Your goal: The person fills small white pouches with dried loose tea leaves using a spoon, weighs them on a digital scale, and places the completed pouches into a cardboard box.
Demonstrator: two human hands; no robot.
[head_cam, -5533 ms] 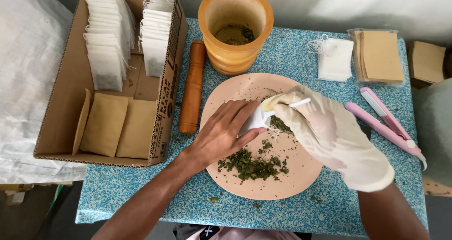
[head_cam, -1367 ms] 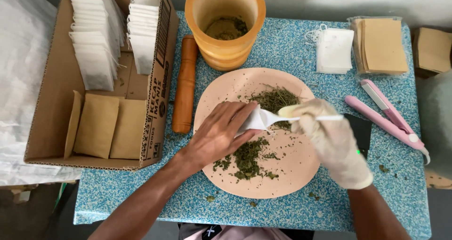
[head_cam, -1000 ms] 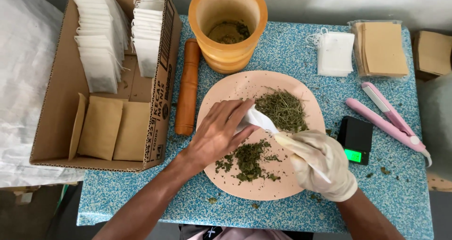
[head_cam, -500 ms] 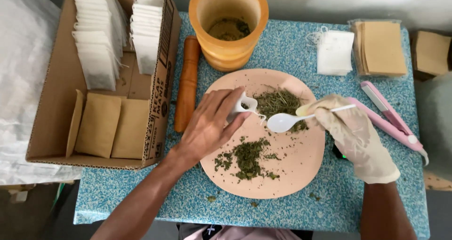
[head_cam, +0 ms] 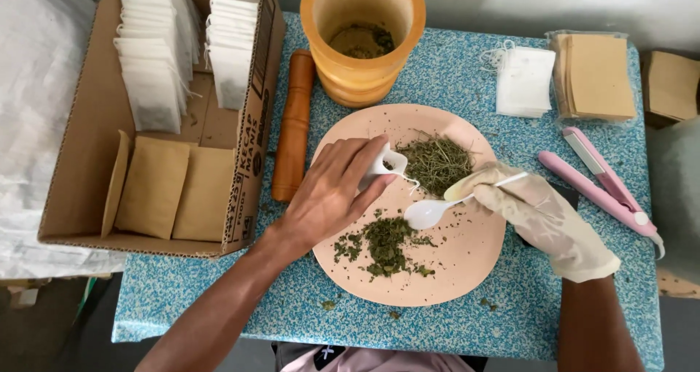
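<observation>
Soft even daylight, faint shadows, sharp focus.

Cardboard box, wooden pestle, pink sealer

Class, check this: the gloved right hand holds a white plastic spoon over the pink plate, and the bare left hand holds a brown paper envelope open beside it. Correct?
Not quite. In the head view the left hand holds a small white bag, not a brown envelope. The gloved right hand does hold the white spoon over the pink plate.

Single head-worn view, looking steeply down, close over the table
</observation>
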